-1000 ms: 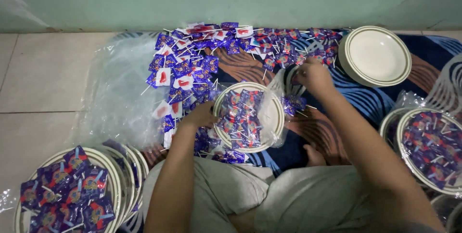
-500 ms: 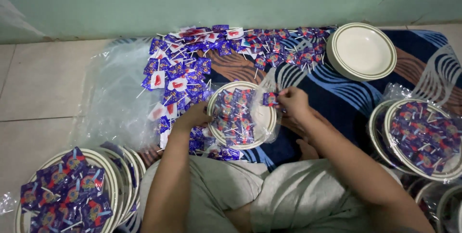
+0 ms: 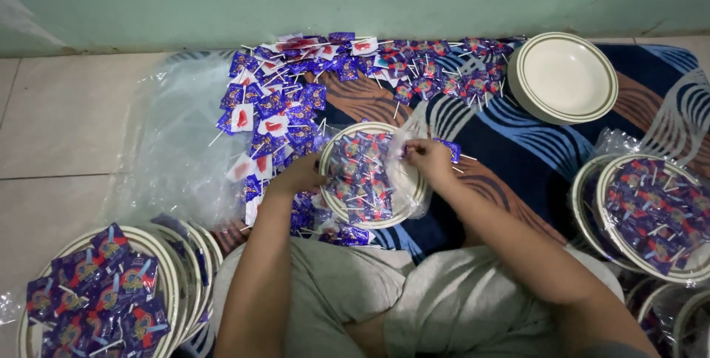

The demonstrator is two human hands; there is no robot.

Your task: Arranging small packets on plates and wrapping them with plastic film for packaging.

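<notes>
Bagging the filled plate (image 3: 367, 173): left hand (image 3: 299, 175) grips its rim, right hand (image 3: 427, 158) pinches the clear wrap (image 3: 405, 136); next, pull film taut.

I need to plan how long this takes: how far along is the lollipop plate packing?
Done: filled, wrapped plates stacked at lower left and at right. In hand: the left hand steadies a filled plate while the right hand handles its clear plastic wrap. Left: a pile of loose lollipops and empty plates.
</notes>
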